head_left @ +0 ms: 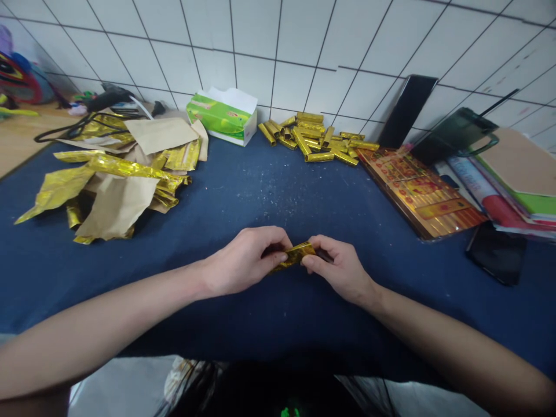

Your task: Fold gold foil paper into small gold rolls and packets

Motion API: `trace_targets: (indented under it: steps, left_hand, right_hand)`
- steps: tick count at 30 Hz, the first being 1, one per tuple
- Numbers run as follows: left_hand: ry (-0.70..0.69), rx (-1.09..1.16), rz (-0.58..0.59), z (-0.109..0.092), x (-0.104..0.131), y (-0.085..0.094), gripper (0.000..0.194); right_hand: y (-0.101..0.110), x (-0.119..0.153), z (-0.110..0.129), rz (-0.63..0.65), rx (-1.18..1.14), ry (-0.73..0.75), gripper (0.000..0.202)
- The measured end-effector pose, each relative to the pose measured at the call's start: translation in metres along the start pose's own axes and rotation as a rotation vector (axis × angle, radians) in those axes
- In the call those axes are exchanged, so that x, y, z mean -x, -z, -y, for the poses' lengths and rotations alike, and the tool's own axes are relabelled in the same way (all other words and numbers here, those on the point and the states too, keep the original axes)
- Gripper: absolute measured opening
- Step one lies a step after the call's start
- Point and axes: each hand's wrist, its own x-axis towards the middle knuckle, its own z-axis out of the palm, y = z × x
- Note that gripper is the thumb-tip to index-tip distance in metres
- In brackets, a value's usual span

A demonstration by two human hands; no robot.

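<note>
A small gold foil paper roll [295,255] is held between my two hands above the front middle of the blue tabletop. My left hand [247,258] pinches its left end, thumb in front and fingers behind. At the other end, the thumb and fingers of my right hand [341,267] close on the roll's edge. Its surface looks shiny and slightly creased, and my fingers cover both ends. Several similar gold foil rolls [319,156] lie in a loose pile against the tiled wall.
Crumpled gold foil and brown paper scraps [121,202] spread over the left side. A green tissue box [223,116] stands at the wall. On the right are a gold-red flat pack [425,197], a dark mug [456,136], an upright phone [408,110] and a black phone [497,253].
</note>
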Motion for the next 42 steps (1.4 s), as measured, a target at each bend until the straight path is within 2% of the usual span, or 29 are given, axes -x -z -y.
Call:
trace_targets:
  steps: [11, 19, 22, 26, 32, 37, 40, 42]
  left_hand:
    - [0.038, 0.058, 0.056, 0.0025, -0.0018, -0.0018, 0.009]
    - [0.031, 0.067, 0.145, 0.0041, -0.0038, 0.0003, 0.01]
    - [0.014, 0.062, 0.143, 0.0036, -0.0035, -0.0007, 0.011]
    - [0.064, 0.121, 0.114, 0.0024, -0.0035, -0.0006, 0.013]
    - [0.02, -0.065, 0.049, 0.0011, -0.004, 0.0013, 0.013]
    - [-0.034, -0.101, 0.018, 0.0018, -0.0034, 0.0004, 0.012]
    - [-0.054, -0.097, 0.017, 0.003, -0.0029, -0.001, 0.012]
    - [-0.04, -0.071, -0.002, 0.004, -0.0027, -0.0015, 0.012]
  right_hand:
    - [0.0003, -0.0006, 0.0044, 0.02, 0.105, 0.097, 0.031]
    - [0.0019, 0.0, 0.0041, 0.045, 0.053, 0.094, 0.022]
    - [0.0007, 0.0008, 0.0028, -0.014, 0.07, 0.136, 0.024]
    - [-0.0001, 0.0014, 0.0015, -0.131, 0.076, 0.218, 0.022]
    - [0.0016, 0.0014, -0.001, -0.225, 0.088, 0.204, 0.022]
    - [0.003, -0.0001, -0.001, -0.163, 0.078, 0.122, 0.018]
    - [0.0031, -0.001, 0.0003, -0.083, 0.058, 0.106, 0.016]
    - [0.0029, -0.0009, 0.0003, -0.076, 0.04, 0.108, 0.016]
